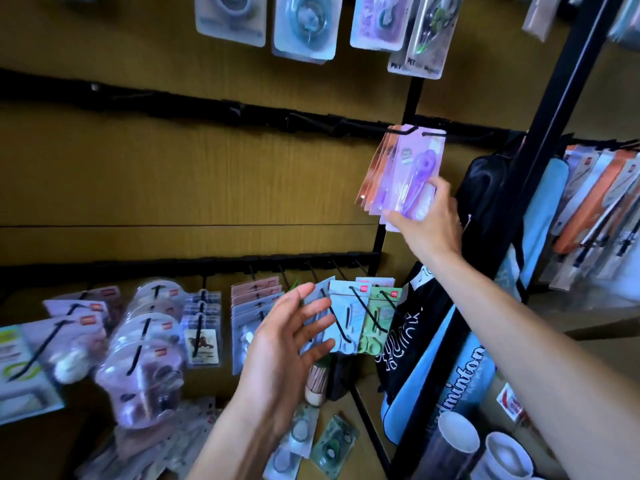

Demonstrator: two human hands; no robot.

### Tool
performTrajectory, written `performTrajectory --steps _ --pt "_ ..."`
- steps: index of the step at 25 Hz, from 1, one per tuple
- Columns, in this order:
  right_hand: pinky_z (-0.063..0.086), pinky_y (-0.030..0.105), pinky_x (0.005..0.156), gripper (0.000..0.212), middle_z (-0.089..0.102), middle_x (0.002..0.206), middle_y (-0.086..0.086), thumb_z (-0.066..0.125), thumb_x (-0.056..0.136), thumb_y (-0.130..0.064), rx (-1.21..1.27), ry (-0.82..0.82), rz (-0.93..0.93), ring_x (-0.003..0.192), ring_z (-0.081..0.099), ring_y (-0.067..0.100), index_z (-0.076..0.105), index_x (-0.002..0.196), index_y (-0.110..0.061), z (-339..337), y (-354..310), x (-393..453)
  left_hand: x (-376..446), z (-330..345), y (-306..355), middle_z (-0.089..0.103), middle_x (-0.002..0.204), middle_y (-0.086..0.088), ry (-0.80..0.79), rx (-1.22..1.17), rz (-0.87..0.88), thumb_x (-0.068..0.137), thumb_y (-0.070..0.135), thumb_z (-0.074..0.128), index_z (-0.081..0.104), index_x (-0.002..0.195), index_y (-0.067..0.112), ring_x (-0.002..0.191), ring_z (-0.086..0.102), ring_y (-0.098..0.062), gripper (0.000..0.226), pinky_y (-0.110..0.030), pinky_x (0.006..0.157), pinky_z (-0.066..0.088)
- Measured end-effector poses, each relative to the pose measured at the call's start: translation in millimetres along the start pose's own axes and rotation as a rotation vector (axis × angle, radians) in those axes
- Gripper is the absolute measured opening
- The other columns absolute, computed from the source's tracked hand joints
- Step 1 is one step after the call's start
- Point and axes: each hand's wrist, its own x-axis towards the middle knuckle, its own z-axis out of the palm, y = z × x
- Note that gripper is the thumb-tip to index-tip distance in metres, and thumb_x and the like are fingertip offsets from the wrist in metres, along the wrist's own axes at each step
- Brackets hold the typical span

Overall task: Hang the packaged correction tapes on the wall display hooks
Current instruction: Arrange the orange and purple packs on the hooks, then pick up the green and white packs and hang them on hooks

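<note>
This is a shop, most likely a stationery store. A wood-grain wall panel [173, 174] carries black rails [207, 110] with display hooks [398, 130], and rows of identical blister packs [304, 26] hang from them at the top and lower left of the frame. At the right, a black rack [554, 98] holds more packaged goods [595, 195], with badminton bags [460, 382] leaning below it.

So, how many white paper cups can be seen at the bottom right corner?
2. One white cup stands near the bottom edge, right of the black frame post; the second cup stands just right of it, lower in the picture. More may be hidden beyond the picture's edge.
</note>
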Motion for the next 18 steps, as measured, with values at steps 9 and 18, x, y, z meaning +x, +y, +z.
performTrajectory --steps 9,18 --pt "0.040 0.018 0.071 0.017 0.060 0.094 0.001 0.064 0.087 -0.015 0.329 0.160 0.127 0.076 0.055 0.007 0.054 0.101 -0.016 17 85 -178 -19 -31 -37 0.072 0.108 -0.010 0.064 0.388 0.057 0.099 0.021 0.053 0.066 0.110 0.020 0.094 0.065 -0.020 0.017 -0.032 0.079 0.049" --pt "0.053 0.043 0.087 0.021 0.066 0.111 0.013 0.065 0.086 -0.018 -0.044 -0.828 0.855 0.103 0.063 0.034 0.065 0.106 -0.009 100 243 -326 -18 -189 -183 0.062 0.081 -0.012 0.346 0.827 -0.423 0.091 0.009 0.064 0.063 0.111 0.008 0.069 0.053 -0.025 0.020 -0.029 0.055 0.036"
